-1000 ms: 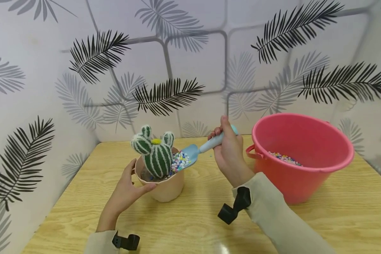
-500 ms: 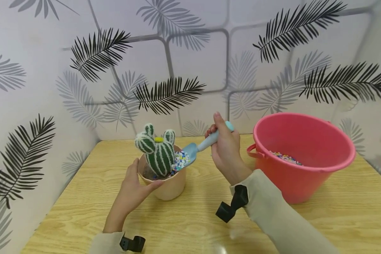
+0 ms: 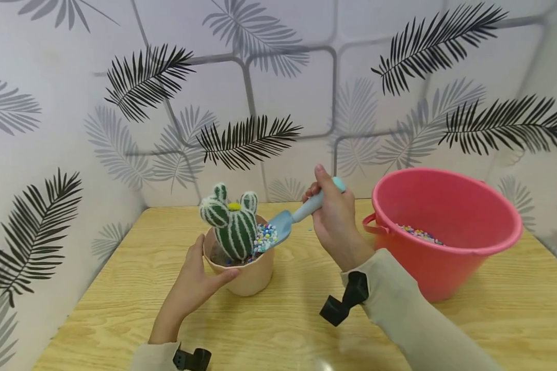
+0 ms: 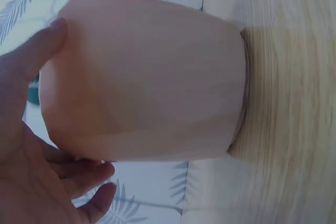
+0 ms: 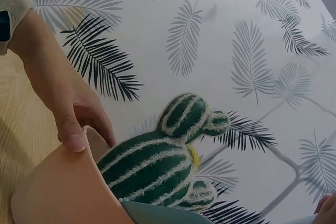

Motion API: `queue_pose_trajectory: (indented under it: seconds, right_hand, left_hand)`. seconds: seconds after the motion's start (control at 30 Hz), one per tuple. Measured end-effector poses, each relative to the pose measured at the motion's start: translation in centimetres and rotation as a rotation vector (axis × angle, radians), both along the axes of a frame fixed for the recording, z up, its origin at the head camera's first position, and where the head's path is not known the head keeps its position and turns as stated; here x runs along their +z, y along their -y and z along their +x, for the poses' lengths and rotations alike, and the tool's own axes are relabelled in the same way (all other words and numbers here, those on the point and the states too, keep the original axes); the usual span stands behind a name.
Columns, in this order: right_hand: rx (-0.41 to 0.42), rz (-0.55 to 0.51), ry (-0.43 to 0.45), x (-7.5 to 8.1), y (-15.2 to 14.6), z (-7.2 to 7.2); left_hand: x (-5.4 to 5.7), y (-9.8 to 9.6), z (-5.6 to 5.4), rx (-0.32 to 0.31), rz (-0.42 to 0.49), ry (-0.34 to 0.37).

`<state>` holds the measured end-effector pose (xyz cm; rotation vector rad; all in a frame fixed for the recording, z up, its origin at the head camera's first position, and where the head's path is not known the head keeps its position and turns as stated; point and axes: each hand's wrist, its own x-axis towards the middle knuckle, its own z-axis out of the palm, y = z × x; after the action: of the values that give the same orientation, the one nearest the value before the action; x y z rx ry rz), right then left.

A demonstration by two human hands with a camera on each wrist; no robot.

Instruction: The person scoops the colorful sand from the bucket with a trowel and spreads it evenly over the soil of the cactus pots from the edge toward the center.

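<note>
A green knitted cactus [image 3: 236,237] with white stripes and a yellow top stands in a peach plant pot [image 3: 250,278], left of centre in the head view. My left hand [image 3: 193,283] grips this pot by its rim, thumb at the near side and fingers round the left; the left wrist view shows the pot's wall [image 4: 147,82] close up. In my right hand [image 3: 336,221] is the handle of a light blue trowel [image 3: 283,221]. Its blade tilts down over the pot's right rim, carrying small coloured pebbles [image 3: 265,236] beside the cactus. More pebbles lie inside the pot.
To the right stands a large pink bucket [image 3: 427,278] with coloured pebbles [image 3: 420,234] at its bottom and a handle [image 3: 375,226] on its left side. Everything rests on a wood-grain table [image 3: 278,330] against a leaf-patterned wall [image 3: 288,93].
The pot, with the cactus and my left hand, has shifted slightly right. The trowel stays tilted over the rim, barely moving, with pebbles still on its blade.
</note>
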<state>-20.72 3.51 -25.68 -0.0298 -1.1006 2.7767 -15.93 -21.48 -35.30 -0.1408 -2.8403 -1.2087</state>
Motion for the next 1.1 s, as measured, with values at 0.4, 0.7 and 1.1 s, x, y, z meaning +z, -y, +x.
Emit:
queue_pose_trajectory:
  seconds: [0.4, 0.7, 1.1]
  right_hand:
    - [0.000, 0.076, -0.039, 0.5, 0.4, 0.5]
    - [0.020, 0.112, -0.008, 0.6, 0.3, 0.7]
    - [0.019, 0.160, -0.022, 1.1, 0.3, 0.8]
  left_hand:
    - [0.6, -0.8, 0.4, 0.042, -0.025, -0.065]
    - [0.3, 0.2, -0.1, -0.004, -0.053, -0.079]
    - [0.1, -0.5, 0.2, 0.042, -0.180, -0.150]
